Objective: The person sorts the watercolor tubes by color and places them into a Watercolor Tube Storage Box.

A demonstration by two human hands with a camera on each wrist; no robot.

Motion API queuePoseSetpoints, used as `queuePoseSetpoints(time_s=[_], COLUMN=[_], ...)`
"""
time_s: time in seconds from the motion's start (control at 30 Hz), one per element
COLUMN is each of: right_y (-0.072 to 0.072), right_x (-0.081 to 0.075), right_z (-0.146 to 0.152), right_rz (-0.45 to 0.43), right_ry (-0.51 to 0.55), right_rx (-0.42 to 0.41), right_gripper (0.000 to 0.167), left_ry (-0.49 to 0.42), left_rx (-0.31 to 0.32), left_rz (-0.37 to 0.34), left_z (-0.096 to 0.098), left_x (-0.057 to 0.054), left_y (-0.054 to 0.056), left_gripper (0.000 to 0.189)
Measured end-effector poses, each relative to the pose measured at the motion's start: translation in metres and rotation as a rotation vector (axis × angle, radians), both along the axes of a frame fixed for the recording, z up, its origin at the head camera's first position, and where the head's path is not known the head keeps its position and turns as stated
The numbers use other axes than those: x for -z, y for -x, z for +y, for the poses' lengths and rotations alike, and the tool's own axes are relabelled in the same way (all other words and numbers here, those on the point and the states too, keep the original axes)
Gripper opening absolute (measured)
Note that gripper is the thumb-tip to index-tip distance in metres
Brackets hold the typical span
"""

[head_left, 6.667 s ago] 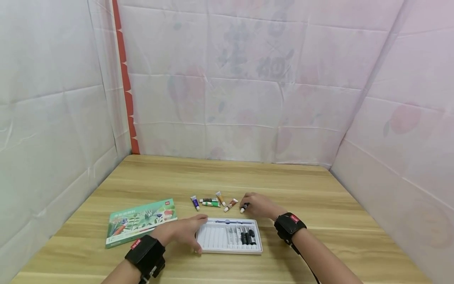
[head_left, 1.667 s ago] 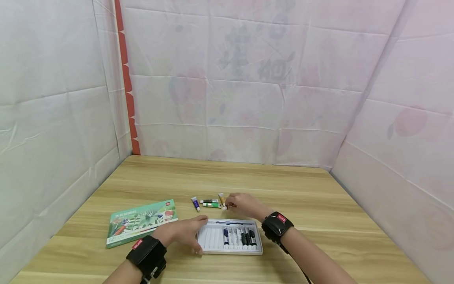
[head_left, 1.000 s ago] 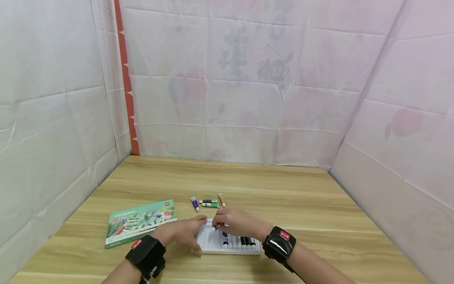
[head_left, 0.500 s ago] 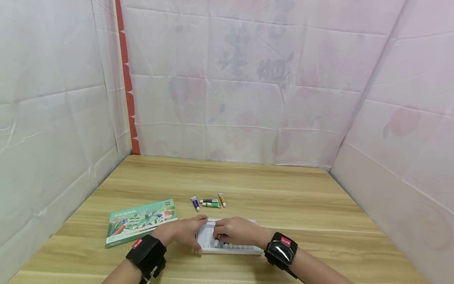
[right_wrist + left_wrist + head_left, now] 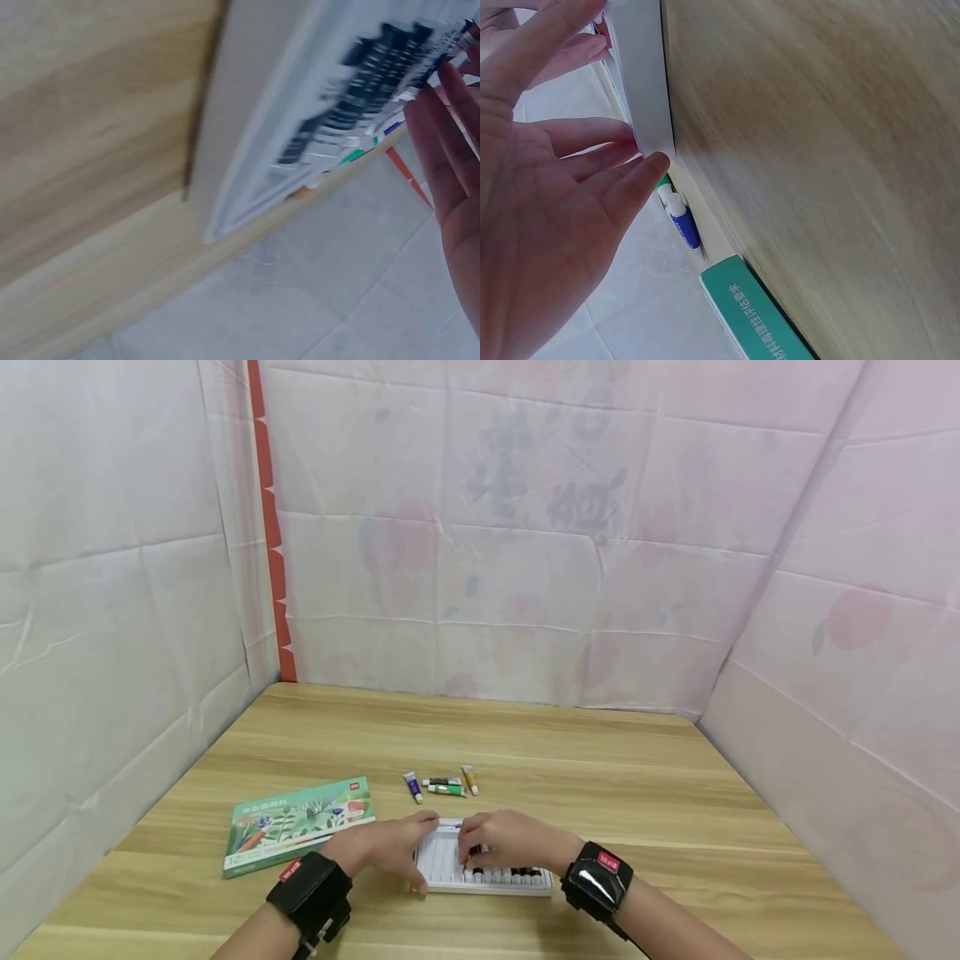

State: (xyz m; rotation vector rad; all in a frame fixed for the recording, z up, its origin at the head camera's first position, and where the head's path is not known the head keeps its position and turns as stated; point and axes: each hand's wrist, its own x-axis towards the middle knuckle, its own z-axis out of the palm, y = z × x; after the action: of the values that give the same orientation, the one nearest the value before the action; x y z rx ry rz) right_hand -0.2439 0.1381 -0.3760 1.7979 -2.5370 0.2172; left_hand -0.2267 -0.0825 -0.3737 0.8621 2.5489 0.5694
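My left hand [image 5: 385,850] grips the left end of a white plastic paint tray [image 5: 437,865], thumb at the near corner and fingers at the far one. Over the tray, my right hand [image 5: 516,842] pinches a reddish-brown paint tube [image 5: 602,31] low in the slots; the fingers hide most of it. Several paint tubes [image 5: 375,75] lie side by side in the tray's right part, their white caps toward me. Slots at the left hold no tubes.
Beyond the tray lie a purple-blue tube [image 5: 413,787], a green tube [image 5: 448,791], a dark-banded tube [image 5: 441,782] and an ochre tube [image 5: 470,780]. A flat green paint box [image 5: 300,822] lies at the left. Fabric walls surround the table.
My right hand took the reddish-brown tube from the table and brought it down into the tray. Earlier, a dark-blue tube went from the table into a slot. My left hand stayed put.
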Motion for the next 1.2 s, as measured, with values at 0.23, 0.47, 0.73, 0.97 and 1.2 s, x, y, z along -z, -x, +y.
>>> queuePoseSetpoints(time_s=[0.23,0.47,0.73,0.97,1.2], right_y=[-0.002,0.000,0.032,0.080,0.089], right_x=[-0.006,-0.001,-0.001,0.013,0.021], right_z=[-0.012,-0.016,-0.007,0.011,0.016], right_rz=[0.178,0.197,-0.059,0.133,0.249], right_ry=[-0.065,-0.080,0.069,0.043,-0.009], right_rx=[0.009,0.008,0.104,0.172,0.197], right_gripper=[0.007,0.005,0.011,0.028,0.011], left_ry=[0.011,0.014,0.005,0.014,0.024], left_rx=[-0.023,-0.040,-0.017,-0.018,-0.010], left_rz=[-0.014,-0.025,-0.002,0.002,0.029], left_z=[-0.005,-0.007,-0.002,0.002,0.002], left_x=[-0.005,-0.006,0.003,0.002,0.000], left_y=[0.002,0.003,0.002,-0.002,-0.003], left_gripper=[0.091,0.091,0.092,0.091,0.089])
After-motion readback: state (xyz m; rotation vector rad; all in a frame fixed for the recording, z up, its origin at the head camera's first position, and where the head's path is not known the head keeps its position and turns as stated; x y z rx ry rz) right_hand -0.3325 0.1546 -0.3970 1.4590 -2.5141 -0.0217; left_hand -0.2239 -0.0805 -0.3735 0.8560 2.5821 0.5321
